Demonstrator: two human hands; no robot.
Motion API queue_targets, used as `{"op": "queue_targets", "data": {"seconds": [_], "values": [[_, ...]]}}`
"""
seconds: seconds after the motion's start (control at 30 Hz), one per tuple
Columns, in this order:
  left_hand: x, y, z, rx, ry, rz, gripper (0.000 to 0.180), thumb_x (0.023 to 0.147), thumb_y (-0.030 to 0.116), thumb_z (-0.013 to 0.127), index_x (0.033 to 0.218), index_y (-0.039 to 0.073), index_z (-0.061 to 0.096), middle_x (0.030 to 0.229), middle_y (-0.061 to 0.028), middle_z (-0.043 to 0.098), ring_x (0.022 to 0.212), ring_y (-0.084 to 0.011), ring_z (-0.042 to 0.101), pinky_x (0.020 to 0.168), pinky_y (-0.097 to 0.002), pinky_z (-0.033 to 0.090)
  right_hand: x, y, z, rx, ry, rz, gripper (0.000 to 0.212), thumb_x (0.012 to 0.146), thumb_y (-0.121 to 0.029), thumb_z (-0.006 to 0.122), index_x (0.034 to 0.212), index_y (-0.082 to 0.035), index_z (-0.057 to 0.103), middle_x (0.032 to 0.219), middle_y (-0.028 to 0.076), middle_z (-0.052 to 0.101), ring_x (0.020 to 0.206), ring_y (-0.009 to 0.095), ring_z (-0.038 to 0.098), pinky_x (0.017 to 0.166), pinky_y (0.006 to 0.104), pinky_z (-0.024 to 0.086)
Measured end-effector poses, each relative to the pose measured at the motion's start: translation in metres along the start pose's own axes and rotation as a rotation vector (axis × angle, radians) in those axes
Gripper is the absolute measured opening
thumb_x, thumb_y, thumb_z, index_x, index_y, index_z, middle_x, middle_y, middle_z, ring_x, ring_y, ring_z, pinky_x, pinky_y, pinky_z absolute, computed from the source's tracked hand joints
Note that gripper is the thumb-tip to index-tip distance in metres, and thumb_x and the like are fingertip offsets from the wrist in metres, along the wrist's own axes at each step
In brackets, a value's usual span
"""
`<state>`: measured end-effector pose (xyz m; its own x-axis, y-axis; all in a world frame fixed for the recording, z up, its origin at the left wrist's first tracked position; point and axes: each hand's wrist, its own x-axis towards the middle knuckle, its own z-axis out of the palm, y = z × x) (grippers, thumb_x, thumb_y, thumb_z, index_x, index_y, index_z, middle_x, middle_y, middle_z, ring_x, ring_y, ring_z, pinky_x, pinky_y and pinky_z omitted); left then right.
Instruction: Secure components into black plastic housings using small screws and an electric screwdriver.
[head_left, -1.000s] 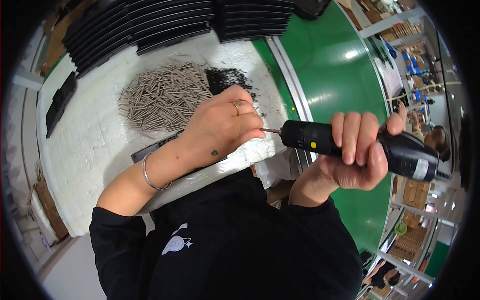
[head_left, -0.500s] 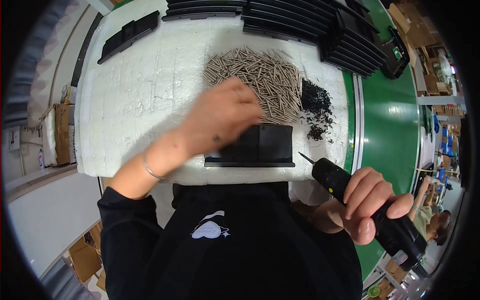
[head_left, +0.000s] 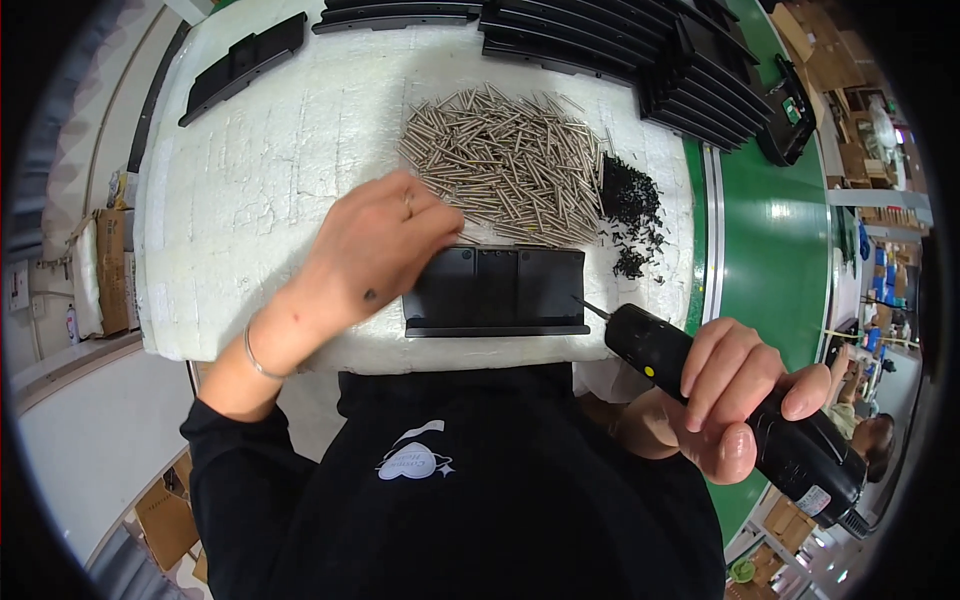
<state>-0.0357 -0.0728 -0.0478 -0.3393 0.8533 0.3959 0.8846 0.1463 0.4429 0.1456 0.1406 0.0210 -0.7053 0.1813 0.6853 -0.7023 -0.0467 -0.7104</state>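
A black plastic panel [head_left: 497, 292] lies flat near the front edge of the white foam-like work surface [head_left: 240, 200]. My left hand [head_left: 372, 245] is over its far left corner, fingertips pinched together; whatever is between them is hidden. Just beyond the panel spreads a heap of slim silver metal pins [head_left: 510, 165]. Beside that heap, on the right, small black screws [head_left: 628, 190] lie in a loose pile. My right hand [head_left: 738, 392] is wrapped round a black electric screwdriver [head_left: 648, 345], whose bit points left over the panel's right side.
Stacked black panels [head_left: 575, 40] fill the far edge and far right corner. A single black panel [head_left: 245, 65] lies at the far left. Along the right runs a green tabletop [head_left: 765, 210] bearing a black housing [head_left: 790, 115]. Another person [head_left: 870, 435] is at the far right.
My left hand has drawn back leftward from the pins and the panel's middle to its far left corner, uncovering more of the panel. The screwdriver's bit has shifted slightly left, over the panel's right side.
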Motion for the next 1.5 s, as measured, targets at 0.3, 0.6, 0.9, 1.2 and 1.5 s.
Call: {"op": "queue_targets", "data": {"seconds": [0.3, 0.6, 0.9, 1.2, 1.5], "values": [[-0.016, 0.022, 0.014, -0.157, 0.114, -0.19, 0.018, 0.067, 0.002, 0.074, 0.082, 0.007, 0.066, 0.072, -0.0008, 0.059, 0.074, -0.0218, 0.057, 0.061, -0.0313, 0.049, 0.022, 0.044, 0.017, 0.174, -0.136, 0.151, 0.047, 0.079, 0.006, 0.062, 0.117, -0.01, 0.04, 0.071, 0.006, 0.055, 0.06, 0.019, 0.054, 0.059, 0.0353, 0.045], [-0.024, 0.022, 0.02, -0.196, 0.167, -0.214, 0.02, 0.065, 0.001, 0.074, 0.082, 0.006, 0.066, 0.079, -0.001, 0.061, 0.08, -0.0219, 0.058, 0.063, -0.0322, 0.051, 0.024, 0.061, 0.03, 0.109, -0.126, 0.156, 0.044, 0.081, -0.002, 0.058, 0.119, -0.012, 0.038, 0.068, 0.003, 0.05, 0.055, 0.016, 0.05, 0.058, 0.0326, 0.043], [-0.024, 0.024, 0.022, -0.213, 0.169, -0.214, 0.02, 0.065, 0.001, 0.074, 0.083, 0.006, 0.066, 0.08, -0.0018, 0.061, 0.08, -0.0226, 0.058, 0.064, -0.0321, 0.051, 0.028, 0.056, 0.02, 0.154, -0.21, 0.215, 0.048, 0.08, 0.011, 0.06, 0.118, -0.009, 0.038, 0.075, 0.008, 0.055, 0.063, 0.018, 0.054, 0.062, 0.0364, 0.047], [-0.026, 0.025, 0.024, -0.264, 0.196, -0.213, 0.021, 0.063, -0.005, 0.073, 0.081, 0.002, 0.065, 0.079, -0.0057, 0.062, 0.076, -0.0243, 0.058, 0.063, -0.0313, 0.048, 0.028, 0.06, 0.023, 0.145, -0.207, 0.184, 0.048, 0.079, 0.01, 0.061, 0.117, -0.009, 0.038, 0.073, 0.008, 0.056, 0.06, 0.019, 0.054, 0.06, 0.0359, 0.047], [-0.027, 0.024, 0.029, -0.253, 0.215, -0.195, 0.017, 0.066, 0.002, 0.072, 0.081, 0.005, 0.064, 0.078, -0.0033, 0.06, 0.08, -0.0235, 0.058, 0.062, -0.0333, 0.051, 0.028, 0.059, 0.038, 0.097, -0.172, 0.195, 0.043, 0.077, 0.009, 0.063, 0.108, -0.008, 0.039, 0.071, 0.008, 0.056, 0.058, 0.019, 0.055, 0.057, 0.0355, 0.048]]}}
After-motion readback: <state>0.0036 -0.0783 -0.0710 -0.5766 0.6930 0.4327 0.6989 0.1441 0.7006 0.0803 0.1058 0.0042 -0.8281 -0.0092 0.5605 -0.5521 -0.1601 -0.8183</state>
